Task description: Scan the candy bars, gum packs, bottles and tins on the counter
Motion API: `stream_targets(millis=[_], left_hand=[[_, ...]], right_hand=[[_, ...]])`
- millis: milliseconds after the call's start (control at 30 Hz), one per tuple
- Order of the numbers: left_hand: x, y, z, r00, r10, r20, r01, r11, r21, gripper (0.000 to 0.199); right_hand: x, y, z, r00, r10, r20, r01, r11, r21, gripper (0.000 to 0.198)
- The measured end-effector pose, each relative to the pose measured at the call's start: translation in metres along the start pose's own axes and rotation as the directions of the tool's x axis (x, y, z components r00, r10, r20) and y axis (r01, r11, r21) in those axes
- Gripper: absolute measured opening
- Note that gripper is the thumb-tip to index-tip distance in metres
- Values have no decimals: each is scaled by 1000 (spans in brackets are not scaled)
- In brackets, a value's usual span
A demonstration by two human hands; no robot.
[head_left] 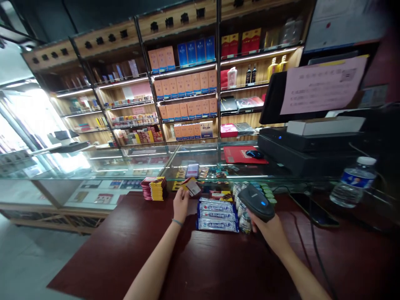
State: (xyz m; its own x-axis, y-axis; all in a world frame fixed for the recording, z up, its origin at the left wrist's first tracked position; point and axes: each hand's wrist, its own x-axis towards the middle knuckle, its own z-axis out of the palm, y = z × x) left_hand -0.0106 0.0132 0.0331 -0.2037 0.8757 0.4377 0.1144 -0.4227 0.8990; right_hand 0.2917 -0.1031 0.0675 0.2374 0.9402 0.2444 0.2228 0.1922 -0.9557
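Observation:
My left hand (pixel 181 205) pinches a small yellow and red chocolate bar (pixel 192 186) by its lower left edge, its pale printed back turned up. Wrapped round a black barcode scanner (pixel 256 201) with a lit blue spot is my right hand (pixel 268 227), its fingers partly hidden below. Between the hands lie several blue and white wrapped bars (pixel 217 214) in a row. Another chocolate bar (pixel 221 195) rests behind them. To the left of my left hand stands a stack of red and yellow bars (pixel 153 188). Small jars (pixel 245 223) sit under the scanner.
The dark red wooden desk (pixel 125 250) meets a glass counter (pixel 175 160). At the right are a phone (pixel 313 209), a water bottle (pixel 353 182), cables and a monitor (pixel 271 100). A mouse (pixel 254 154) lies on a red mat (pixel 236 155). Stocked shelves (pixel 187 98) line the wall.

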Motion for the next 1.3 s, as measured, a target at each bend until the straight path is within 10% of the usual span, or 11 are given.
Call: stream_targets(millis=[133,267,400,567,867,1167,1300], left_hand=[[-15,-19,-15,919,-367,-140,249,819,-517,33],[-20,-25,-17,837,-529,-142,304,665,-682,23],[-18,-27,-18,811,-564,-153,290,617,-732,15],[-16,-29,-18,822,-547,-159,292,645,-706,12],[-18,-28,-20,822,-550,-150,293,632,-717,22],[14,6,-56,830,-251,-498,96,944,-316,33],[48,38,-107,820,108,-562,42,968,246,27]], right_hand=[[-13,-10,19,1000,-1,20,1,1000,-7,30],[-28,-18,41,997,19,74,-21,1000,24,29],[-33,-17,50,980,54,191,-61,998,31,50],[-26,-5,45,941,-6,339,32,997,-73,27],[-33,-2,53,968,-39,249,50,998,-41,41],[-29,-8,47,989,1,148,2,1000,-25,20],[-30,-12,44,992,13,125,-6,998,-57,34]])
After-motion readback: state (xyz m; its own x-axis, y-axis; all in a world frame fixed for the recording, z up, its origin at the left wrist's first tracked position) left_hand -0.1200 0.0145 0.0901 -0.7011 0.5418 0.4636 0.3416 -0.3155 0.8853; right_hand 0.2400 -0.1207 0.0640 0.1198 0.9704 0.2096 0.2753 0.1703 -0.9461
